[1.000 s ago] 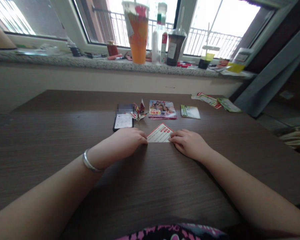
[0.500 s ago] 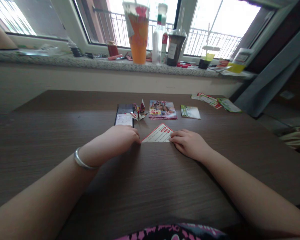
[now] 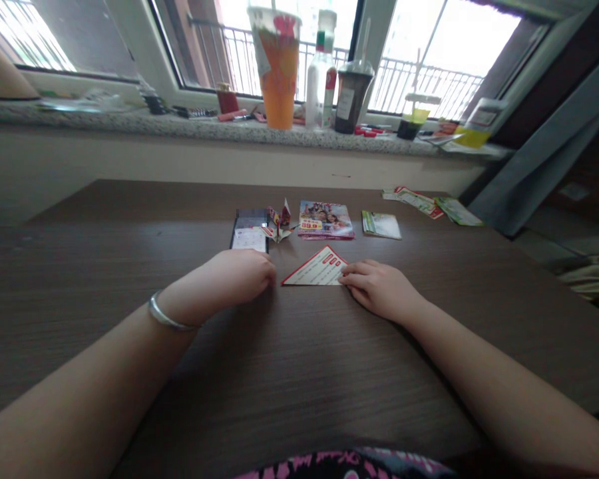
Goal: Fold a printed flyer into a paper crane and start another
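Observation:
A white paper with red print, folded into a triangle (image 3: 317,271), lies flat on the dark wooden table (image 3: 299,372). My right hand (image 3: 379,287) rests at the triangle's right corner, its curled fingertips pressing on that corner. My left hand (image 3: 237,276), with a silver bangle on the wrist, is loosely closed just left of the triangle's left corner, a small gap between them. Nothing shows inside the left hand.
Behind the triangle lie a phone (image 3: 249,233), a folded paper crane (image 3: 278,223), a colourful leaflet (image 3: 324,221), and more leaflets (image 3: 381,224) to the right. The windowsill (image 3: 180,126) carries an orange cup (image 3: 278,66), a bottle (image 3: 321,70) and a dark drink cup (image 3: 350,93).
My left hand slid left along the triangle's bottom edge and now sits just off its left corner. My right hand stayed at the right corner.

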Tool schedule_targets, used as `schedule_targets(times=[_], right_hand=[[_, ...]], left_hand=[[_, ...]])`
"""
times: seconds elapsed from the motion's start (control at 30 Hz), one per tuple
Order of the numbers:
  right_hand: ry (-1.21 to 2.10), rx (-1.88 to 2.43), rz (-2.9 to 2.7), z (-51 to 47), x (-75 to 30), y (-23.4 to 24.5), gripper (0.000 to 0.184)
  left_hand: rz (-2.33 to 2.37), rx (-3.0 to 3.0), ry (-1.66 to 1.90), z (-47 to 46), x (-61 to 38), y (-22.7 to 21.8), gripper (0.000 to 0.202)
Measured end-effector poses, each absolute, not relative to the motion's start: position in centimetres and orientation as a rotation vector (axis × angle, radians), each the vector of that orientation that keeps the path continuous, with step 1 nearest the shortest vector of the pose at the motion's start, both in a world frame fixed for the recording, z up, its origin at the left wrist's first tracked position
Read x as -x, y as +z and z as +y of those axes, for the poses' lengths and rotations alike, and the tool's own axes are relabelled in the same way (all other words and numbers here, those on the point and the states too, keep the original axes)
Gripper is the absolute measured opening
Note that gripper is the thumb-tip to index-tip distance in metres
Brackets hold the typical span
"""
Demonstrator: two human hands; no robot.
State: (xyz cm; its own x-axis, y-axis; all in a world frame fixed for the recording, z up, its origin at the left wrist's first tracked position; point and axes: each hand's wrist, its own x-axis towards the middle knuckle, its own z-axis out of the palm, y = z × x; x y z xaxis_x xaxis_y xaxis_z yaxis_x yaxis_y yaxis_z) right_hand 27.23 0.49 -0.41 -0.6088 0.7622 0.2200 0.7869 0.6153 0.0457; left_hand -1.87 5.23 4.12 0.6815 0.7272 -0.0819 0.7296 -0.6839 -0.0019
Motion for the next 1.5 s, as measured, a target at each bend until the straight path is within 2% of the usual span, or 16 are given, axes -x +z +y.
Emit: schedule_targets(times=[0.07,0.27,0.37,0.8,1.0,1.23,1.37,1.5], right_hand=[[-0.202,1.259,-2.671,0.6,-27.2,-0.4,0.026],[-0.189,1.183,-2.655,1.0,-27.2,-0.8,0.028],[-0.141,1.171,-2.633,1.1,-27.2,-1.0,0.027],[0.01,1.082,-2.591,1.0,-26.9,-1.0,0.022],[0.05,1.088,-2.62,1.0,-26.9,-0.7,0.025],[0.083,1.212,-2.599,0.5,-26.3,-0.3,0.043],[0.129,1.31,-2.532,0.2,-25.8,0.2,0.046],[0.155,1.372,-2.475,0.0,-25.3,0.4,0.043]], left_hand=[[1.298,-2.852,-0.212,5.2,1.2,4.1,0.024],[1.305,-2.896,0.239,4.8,-0.6,1.1,0.041],[1.267,-2.88,0.354,4.3,-1.2,-0.3,0.051],[1.112,-2.713,0.419,4.1,-1.5,-1.3,0.059],[1.061,-2.528,0.578,4.3,-1.5,-1.2,0.052],[0.96,-2.253,0.79,4.5,-1.7,-1.9,0.046],[0.916,-2.232,0.775,3.9,-1.9,-1.7,0.05],[0.906,-2.493,0.626,3.4,-1.9,-0.8,0.039]])
